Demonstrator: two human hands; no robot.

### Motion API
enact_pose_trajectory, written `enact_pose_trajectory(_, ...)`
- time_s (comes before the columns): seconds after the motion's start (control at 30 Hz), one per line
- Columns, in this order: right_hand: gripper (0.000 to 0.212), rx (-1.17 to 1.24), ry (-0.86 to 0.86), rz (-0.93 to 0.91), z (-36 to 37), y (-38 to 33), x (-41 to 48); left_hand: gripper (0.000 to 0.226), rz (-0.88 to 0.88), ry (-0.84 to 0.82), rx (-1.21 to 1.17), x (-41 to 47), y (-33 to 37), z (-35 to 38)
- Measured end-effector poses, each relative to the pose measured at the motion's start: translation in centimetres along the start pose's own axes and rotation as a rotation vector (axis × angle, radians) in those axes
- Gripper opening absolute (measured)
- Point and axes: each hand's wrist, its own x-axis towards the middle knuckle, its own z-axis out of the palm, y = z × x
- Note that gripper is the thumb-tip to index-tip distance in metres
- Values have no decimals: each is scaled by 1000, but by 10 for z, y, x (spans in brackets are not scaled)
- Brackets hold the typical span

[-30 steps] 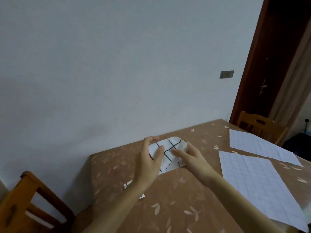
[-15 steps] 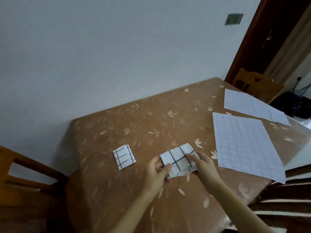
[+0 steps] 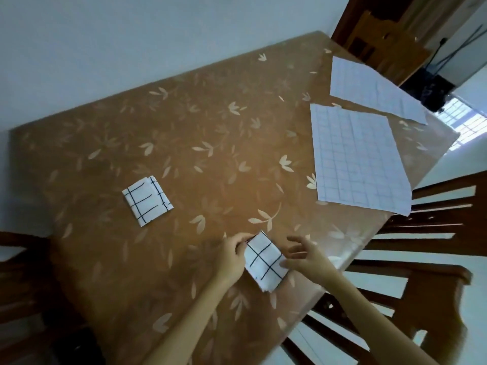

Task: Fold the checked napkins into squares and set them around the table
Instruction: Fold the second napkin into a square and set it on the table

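Nearest to me, my left hand (image 3: 232,259) pinches the upper left corner of a white folded square napkin with black check lines (image 3: 266,263), its fingers (image 3: 243,239) curled onto the edge. That napkin lies flat on the brown leaf-patterned tabletop (image 3: 210,127), close to the near edge and turned corner-on to me. My right hand (image 3: 307,256) is just to its right, fingers (image 3: 297,242) spread and relaxed, grasping nothing. One fingertip lies against the napkin's right edge.

To the right, beyond the tabletop's edge, stands a dark wooden slatted chair (image 3: 421,262). Part of another dark wooden chair (image 3: 23,262) shows at the left.

Further out and to the left, well apart from my hands, a second folded checked napkin (image 3: 147,200) lies flat on the tabletop, one narrow flap showing along its right side.

Farther right, a large unfolded white sheet with a fine blue grid (image 3: 358,156) lies spread flat. Beyond it, near the far corner, is a second unfolded gridded sheet (image 3: 374,90). The two are close together.

Behind the tabletop rises a plain pale wall (image 3: 131,35), and a lighter wooden chair (image 3: 382,46) stands at the far corner.
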Motion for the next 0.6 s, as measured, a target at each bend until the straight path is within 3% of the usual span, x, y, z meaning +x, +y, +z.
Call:
enact_pose_trajectory(0.1, 35, -132, 16, -152, -2, 4, 4, 32, 108, -202, 248, 18, 3, 5)
enact_pose_trajectory(0.2, 9, -210, 0, -163, -2, 0, 9, 27, 146, -304, 312, 35, 17, 16)
enact_pose_trajectory(0.27, 7, -196, 80, -111, -2, 7, 16, 28, 152, -238, 298, 41, 26, 25)
enact_pose_trajectory(0.43, 11, 355, 185, 138, 0, 24, 23, 49, 151, -69, 314, 38, 16, 40)
enact_pose_trajectory(0.53, 7, 550, 214, 143, 3, 21, 28, 55, 98, 33, 413, 32, 4, 39)
enact_pose_trajectory(0.6, 20, 572, 219, 125, 5, 21, 32, 59, 96, 97, 520, 29, -3, 38)
